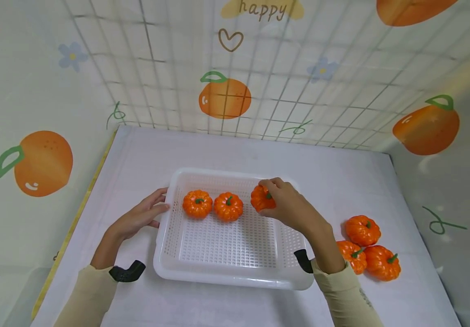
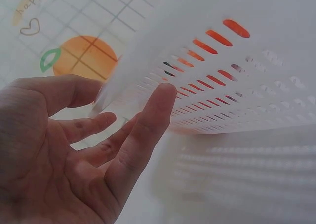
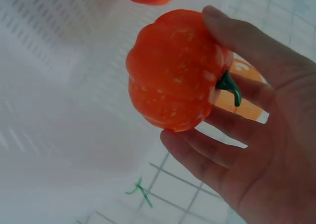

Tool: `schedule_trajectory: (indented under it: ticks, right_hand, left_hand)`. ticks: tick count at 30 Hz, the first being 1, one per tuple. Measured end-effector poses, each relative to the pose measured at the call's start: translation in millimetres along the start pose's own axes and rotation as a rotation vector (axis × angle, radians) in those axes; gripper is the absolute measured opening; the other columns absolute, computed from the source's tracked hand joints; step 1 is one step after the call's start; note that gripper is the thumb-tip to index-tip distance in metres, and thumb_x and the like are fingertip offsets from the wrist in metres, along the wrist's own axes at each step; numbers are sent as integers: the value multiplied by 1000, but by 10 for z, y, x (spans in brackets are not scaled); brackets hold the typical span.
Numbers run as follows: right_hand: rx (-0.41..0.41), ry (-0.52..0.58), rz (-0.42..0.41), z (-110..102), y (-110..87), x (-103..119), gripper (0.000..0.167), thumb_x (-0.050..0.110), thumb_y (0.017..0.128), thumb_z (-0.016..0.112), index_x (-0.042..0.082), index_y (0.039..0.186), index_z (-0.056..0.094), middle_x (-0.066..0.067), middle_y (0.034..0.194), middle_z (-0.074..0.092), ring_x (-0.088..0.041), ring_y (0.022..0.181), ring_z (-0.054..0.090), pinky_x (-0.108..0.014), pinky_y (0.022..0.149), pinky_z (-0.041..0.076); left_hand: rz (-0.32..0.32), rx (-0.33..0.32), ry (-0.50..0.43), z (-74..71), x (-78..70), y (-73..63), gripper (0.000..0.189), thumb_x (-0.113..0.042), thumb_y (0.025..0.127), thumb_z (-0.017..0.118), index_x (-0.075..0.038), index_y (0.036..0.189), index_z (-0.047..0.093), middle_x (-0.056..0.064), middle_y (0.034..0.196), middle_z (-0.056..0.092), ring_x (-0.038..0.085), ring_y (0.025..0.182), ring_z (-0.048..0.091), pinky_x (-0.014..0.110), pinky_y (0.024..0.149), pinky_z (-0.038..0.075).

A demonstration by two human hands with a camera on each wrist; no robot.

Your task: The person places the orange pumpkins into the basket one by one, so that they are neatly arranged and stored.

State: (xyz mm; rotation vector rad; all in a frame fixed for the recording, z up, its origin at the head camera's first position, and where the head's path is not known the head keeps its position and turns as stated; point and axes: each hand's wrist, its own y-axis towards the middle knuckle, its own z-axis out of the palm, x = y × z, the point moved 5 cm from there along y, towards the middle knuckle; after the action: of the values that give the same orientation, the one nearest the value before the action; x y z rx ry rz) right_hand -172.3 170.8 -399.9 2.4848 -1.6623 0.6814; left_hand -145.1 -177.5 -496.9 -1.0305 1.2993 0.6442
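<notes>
A white plastic basket (image 1: 227, 277) with perforated walls stands on the table. Two small orange toy pumpkins, a left pumpkin (image 1: 197, 204) and a middle pumpkin (image 1: 228, 207), sit inside it. Over the basket's right part, my right hand (image 1: 290, 206) grips a third pumpkin (image 3: 173, 70) between thumb and fingers. Its green stem (image 3: 229, 88) points toward the palm in the right wrist view. My left hand (image 1: 141, 215) rests at the basket's left rim with loosely extended fingers; in the left wrist view, fingertips (image 2: 165, 93) lie against or close by the perforated wall (image 2: 276, 90).
Three more pumpkins (image 1: 362, 230) lie grouped on the white table (image 1: 137, 141), right of the basket, one partly behind my right forearm. A printed curtain (image 1: 177, 54) and a wire grid (image 1: 280, 91) stand behind the table. A yellow strip (image 1: 75, 218) runs along its left edge.
</notes>
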Motion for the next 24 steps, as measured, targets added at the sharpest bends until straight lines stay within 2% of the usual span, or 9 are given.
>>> schedule_trajectory:
  ticks: [7,10,14,19,24]
  right_hand:
    - [50,-26,-25,156,74,-8,66,20,82,84,10,139,52,-16,134,51,-34,116,51,-46,90,54]
    - [66,-53,-27,211,112,-11,63,19,81,84,12,136,54,-14,127,52,-32,110,53,-45,88,55]
    - [85,-116,-29,293,164,-14,60,18,79,86,15,130,55,-13,119,50,-30,100,53,-42,79,56]
    - [92,-192,-65,371,211,19,56,16,78,85,12,125,55,-16,114,48,-32,91,53,-40,69,55]
    - [99,-228,-70,448,241,0,52,12,79,83,10,123,55,-16,111,47,-32,86,53,-35,65,54]
  left_hand:
    - [-12,-2,-12,-1,6,6,57,-26,104,52,-21,155,28,19,143,43,37,110,61,47,82,57]
    - [-10,-1,-6,-4,14,13,56,-25,104,51,-20,155,28,20,142,43,37,109,60,48,81,57]
    - [-6,1,13,-11,25,29,56,-24,105,50,-17,156,27,22,141,43,35,109,60,46,80,57]
    - [-4,2,26,-14,28,36,57,-24,105,49,-15,156,26,24,141,42,36,108,61,46,80,57]
    - [-18,-8,24,-3,13,23,57,-24,105,50,-17,156,27,22,141,44,35,107,61,46,80,58]
